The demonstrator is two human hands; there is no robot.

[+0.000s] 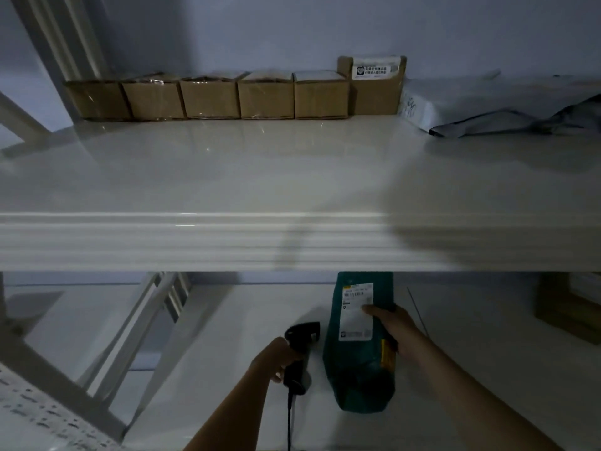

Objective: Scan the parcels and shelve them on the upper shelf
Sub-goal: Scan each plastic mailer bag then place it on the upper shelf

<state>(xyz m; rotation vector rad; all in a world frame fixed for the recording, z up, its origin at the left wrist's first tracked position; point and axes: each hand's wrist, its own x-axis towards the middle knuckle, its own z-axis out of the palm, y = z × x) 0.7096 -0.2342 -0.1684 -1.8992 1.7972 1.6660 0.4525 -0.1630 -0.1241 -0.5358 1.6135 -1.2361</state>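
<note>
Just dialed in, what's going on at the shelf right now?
A person is mid-scan. The left hand grips a black barcode scanner, and the right hand holds a green parcel label-up below the upper shelf. That parcel is not shelved yet. At the back of the upper shelf stand a row of cardboard boxes, with grey mailer bags to their right.

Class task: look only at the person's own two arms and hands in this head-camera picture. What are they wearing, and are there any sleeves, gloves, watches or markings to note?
Both forearms are bare as far as the bottom edge shows, with no sleeves in view. The left hand and right hand wear no gloves. No watch, ring, band or marking shows, though the light is dim.
</note>
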